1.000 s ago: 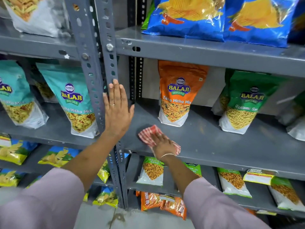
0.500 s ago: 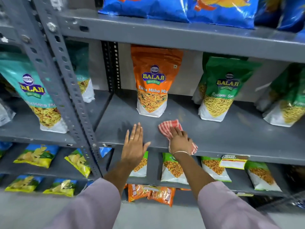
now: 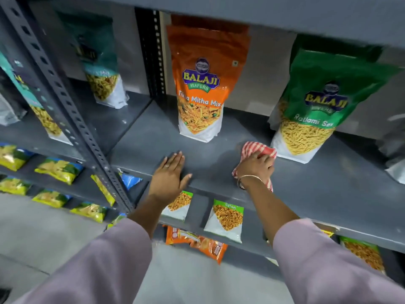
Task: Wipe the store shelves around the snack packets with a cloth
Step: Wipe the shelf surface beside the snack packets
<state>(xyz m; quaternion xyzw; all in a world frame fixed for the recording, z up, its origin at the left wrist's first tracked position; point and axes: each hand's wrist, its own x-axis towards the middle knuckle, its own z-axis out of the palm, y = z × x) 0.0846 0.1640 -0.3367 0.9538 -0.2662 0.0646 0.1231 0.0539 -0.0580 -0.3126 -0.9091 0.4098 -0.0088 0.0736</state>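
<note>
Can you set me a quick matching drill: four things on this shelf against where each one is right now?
Things:
1. cloth
2. left hand
3. orange packet
4. green packet

Places:
A. standing at the back, right of the cloth
B. flat on the bare shelf, holding nothing
C. under the right hand
D. standing at the back, beyond the left hand

Pairs: 1-C, 2-B, 3-D, 4-A

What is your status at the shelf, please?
Right hand pressing cloth on shelf. Left hand flat, empty. Green packet close ahead of cloth.
</note>
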